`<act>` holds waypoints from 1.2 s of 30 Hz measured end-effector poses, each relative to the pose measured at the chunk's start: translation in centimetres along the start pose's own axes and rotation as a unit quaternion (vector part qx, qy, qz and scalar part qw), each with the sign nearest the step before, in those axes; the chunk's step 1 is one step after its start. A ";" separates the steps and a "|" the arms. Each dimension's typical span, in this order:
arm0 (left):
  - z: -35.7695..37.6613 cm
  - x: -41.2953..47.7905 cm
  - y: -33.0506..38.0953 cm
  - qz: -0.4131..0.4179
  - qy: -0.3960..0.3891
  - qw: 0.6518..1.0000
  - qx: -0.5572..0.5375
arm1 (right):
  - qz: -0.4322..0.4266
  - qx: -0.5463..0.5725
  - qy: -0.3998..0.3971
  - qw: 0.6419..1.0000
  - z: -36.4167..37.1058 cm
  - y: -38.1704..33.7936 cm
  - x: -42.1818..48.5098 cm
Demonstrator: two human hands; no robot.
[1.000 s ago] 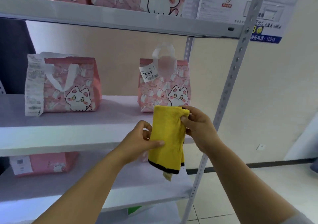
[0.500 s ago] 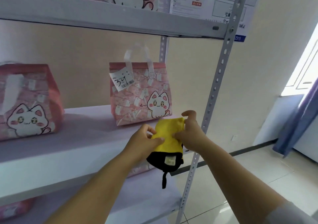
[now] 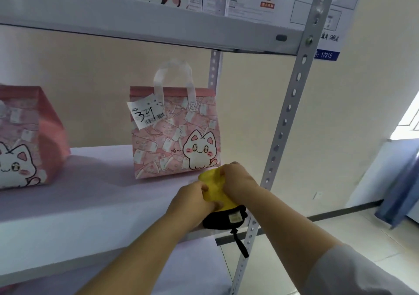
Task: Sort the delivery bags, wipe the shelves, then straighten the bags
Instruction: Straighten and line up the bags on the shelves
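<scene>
We see the white shelf run out of view at left, where one pink cat bag is cut off. A second cat bag, tagged 34, stands upright against the cream wall. In front of it, our left hand and right hand grip the bunched yellow cloth, which they partly hide.

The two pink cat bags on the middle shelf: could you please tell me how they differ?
The right bag shows whole, white handles upright; the left bag is cut off by the picture's edge. The right bag carries a handwritten barcode tag; none shows on the left bag's visible part. Both are pink with a white cat and stand on the same shelf.
</scene>
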State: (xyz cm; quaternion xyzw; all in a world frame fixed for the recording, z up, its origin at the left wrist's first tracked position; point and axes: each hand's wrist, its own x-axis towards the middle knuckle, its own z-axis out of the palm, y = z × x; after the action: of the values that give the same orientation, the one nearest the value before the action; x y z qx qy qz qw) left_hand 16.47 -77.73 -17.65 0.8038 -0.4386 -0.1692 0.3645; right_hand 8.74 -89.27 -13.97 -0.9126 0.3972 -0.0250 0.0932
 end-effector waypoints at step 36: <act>-27.7 -14.7 0.7 0.234 0.246 0.937 0.078 | -0.291 0.294 0.348 0.841 -13.1 -17.0 -13.1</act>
State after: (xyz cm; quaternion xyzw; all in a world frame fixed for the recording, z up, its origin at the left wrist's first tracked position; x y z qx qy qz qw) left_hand 24.23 -53.66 0.85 0.7205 -0.5232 0.1582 0.4267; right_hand 10.43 -70.37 2.50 -0.8473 0.0935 -0.4828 0.2009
